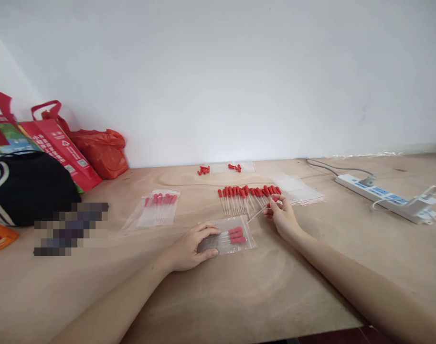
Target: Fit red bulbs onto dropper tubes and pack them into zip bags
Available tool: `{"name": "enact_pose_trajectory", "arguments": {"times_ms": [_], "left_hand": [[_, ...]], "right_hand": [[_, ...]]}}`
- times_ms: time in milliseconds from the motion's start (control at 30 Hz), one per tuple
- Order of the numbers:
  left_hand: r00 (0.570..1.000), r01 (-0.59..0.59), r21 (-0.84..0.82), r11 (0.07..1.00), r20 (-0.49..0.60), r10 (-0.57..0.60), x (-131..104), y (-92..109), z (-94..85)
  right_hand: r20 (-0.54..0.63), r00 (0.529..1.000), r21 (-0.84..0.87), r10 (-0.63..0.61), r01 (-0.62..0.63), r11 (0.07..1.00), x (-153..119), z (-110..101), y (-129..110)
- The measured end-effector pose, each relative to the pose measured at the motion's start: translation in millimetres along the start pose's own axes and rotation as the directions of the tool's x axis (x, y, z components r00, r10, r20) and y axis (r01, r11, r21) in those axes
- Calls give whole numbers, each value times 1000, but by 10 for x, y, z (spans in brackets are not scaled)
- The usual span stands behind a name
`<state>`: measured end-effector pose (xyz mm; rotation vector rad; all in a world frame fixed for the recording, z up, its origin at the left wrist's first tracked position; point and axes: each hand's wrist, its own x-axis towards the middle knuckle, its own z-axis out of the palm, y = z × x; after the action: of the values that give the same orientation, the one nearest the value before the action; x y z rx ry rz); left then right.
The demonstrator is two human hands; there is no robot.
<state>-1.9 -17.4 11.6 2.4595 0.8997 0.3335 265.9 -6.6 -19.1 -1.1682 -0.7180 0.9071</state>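
My left hand (pixel 194 246) holds the left end of a clear zip-lock bag (pixel 223 249) down on the table, thumb and fingers on its edges. Inside lie a few droppers with red rubber bulbs (pixel 236 235), their glass stems partly under my fingers. My right hand (pixel 280 217) is closed on another red-bulbed dropper (pixel 256 214), pinched at the bulb. Its thin tip points down-left at the right end of the bag; whether it is inside I cannot tell. Just behind my hands lies a row of loose droppers (pixel 242 192), bulbs facing the wall.
A filled bag of droppers (pixel 158 210) lies at left. Flat zip-lock bags (pixel 292 188) lie at back right. Further red-bulbed pieces (pixel 203 170) sit near the wall. A power strip (pixel 386 197) with cables stands right; shopping bags (pixel 62 153) and a black bag (pixel 35 186) stand left.
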Motion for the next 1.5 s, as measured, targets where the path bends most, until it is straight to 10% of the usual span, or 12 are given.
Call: {"name": "enact_pose_trajectory", "arguments": {"times_ms": [400, 900, 1067, 1267, 1500], "left_hand": [[997, 72, 1, 997, -9, -72, -6, 21, -1], [998, 53, 3, 999, -34, -53, 0, 28, 0], [1000, 16, 1, 1000, -17, -16, -1, 30, -14], [1000, -4, 5, 1000, -14, 4, -11, 18, -10], [1000, -15, -2, 1000, -7, 15, -6, 20, -15]], "right_hand": [[379, 910, -83, 168, -147, 986, -364, 193, -5], [606, 774, -398, 183, 96, 912, -271, 202, 131], [418, 904, -595, -85, 343, 727, 27, 133, -75], [327, 923, -861, -200, 379, 340, 421, 306, -172], [274, 955, -898, -110, 296, 327, 538, 522, -67]]}}
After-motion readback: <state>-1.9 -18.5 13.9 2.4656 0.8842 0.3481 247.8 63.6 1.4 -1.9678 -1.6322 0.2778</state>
